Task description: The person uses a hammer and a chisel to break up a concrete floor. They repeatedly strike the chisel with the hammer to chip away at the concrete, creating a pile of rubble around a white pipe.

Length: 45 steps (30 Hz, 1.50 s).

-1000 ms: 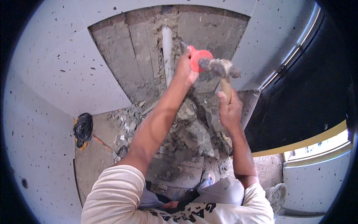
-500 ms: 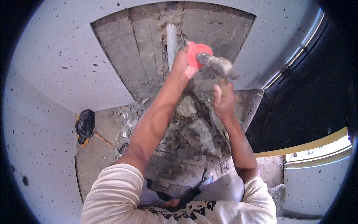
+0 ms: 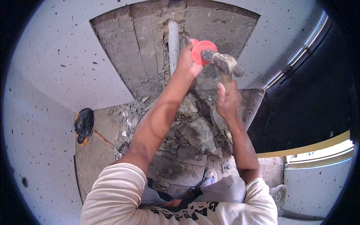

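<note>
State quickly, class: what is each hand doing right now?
Left hand: closed on a chisel with a red guard.
Right hand: closed around the hammer handle.

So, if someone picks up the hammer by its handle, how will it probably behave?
The hammer probably feels head-heavy: its thick, dust-caked metal head sits far above the right hand, which grips the slim handle. It looks stiff, not fragile. The dusty handle may be somewhat slippery.

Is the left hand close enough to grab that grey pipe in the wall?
Probably yes. The left hand grips a chisel with a red guard right beside the grey pipe, and nothing sits between them. It would have to let go of the chisel first.
</note>
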### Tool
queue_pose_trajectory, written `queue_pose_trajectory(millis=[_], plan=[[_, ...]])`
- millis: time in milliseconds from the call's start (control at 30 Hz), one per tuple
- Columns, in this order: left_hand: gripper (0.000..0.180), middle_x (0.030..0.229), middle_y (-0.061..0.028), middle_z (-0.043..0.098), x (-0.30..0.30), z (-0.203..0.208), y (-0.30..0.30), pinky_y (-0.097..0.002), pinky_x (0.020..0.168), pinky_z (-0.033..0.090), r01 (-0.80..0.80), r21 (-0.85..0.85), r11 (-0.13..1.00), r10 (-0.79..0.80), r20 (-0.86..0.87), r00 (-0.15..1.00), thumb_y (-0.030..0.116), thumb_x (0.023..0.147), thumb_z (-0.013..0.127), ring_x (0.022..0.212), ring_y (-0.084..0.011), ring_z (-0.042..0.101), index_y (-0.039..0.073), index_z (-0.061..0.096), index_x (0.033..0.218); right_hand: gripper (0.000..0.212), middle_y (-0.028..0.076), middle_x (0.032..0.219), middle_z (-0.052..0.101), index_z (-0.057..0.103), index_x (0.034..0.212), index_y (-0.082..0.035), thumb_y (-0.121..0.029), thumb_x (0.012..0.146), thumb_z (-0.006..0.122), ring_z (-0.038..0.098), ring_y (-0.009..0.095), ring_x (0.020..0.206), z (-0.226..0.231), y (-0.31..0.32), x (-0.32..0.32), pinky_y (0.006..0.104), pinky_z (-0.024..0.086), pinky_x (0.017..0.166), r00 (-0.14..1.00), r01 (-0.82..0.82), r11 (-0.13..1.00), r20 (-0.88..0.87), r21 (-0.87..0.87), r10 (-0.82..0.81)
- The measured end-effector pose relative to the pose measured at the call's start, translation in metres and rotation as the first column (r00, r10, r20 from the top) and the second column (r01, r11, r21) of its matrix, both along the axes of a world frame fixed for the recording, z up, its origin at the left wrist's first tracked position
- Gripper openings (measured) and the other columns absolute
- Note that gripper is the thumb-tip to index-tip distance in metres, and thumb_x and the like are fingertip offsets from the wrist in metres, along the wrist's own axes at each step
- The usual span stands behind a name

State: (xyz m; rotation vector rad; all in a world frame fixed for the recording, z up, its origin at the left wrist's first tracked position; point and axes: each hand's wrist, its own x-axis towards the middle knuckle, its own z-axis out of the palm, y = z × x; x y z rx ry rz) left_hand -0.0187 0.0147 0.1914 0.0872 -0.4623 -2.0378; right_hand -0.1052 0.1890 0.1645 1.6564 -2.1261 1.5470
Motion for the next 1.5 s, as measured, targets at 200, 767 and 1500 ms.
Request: queue_pose_trajectory(millis=[200,767,1500], plan=[[0.021,0.104,-0.0109,0.058,0.003,-0.017,-0.006,-0.0461,0.093,0.047,-0.015,-0.013,1.000,0.014,-0.071,0.997,0.027,0.100,0.046,0.099,-0.0269,0.058,0.007,0.050,0.105,0.024,0.009,0.079,0.057,0.053,0.092,-0.003,-0.027,0.091,0.059,0.054,0.017,0.066,0.026,0.050,-0.004,0.0318,0.047,0.060,0.975,-0.190,0.885,0.027,-0.426,0.223],[0.023,0.103,-0.0110,0.059,-0.007,-0.022,-0.012,-0.0466,0.092,0.048,-0.026,-0.012,1.000,0.024,-0.117,0.993,0.029,0.101,0.042,0.098,-0.0271,0.059,0.008,0.050,0.105,0.025,0.004,0.079,0.058,0.058,0.096,-0.005,-0.029,0.092,0.053,0.055,0.019,0.063,0.031,0.056,-0.009,0.0301,0.047,0.061,0.980,-0.199,0.850,-0.096,-0.488,0.174],[0.027,0.109,-0.0135,0.059,-0.014,-0.013,-0.001,-0.0473,0.095,0.045,0.024,-0.003,1.000,-0.024,-0.039,0.999,0.034,0.100,0.040,0.102,-0.0292,0.058,0.009,0.050,0.106,0.028,0.005,0.078,0.058,0.054,0.104,-0.004,-0.031,0.095,0.053,0.052,0.021,0.061,-0.013,-0.002,-0.015,0.0327,0.044,0.056,0.998,-0.066,0.978,-0.025,-0.198,0.062]])
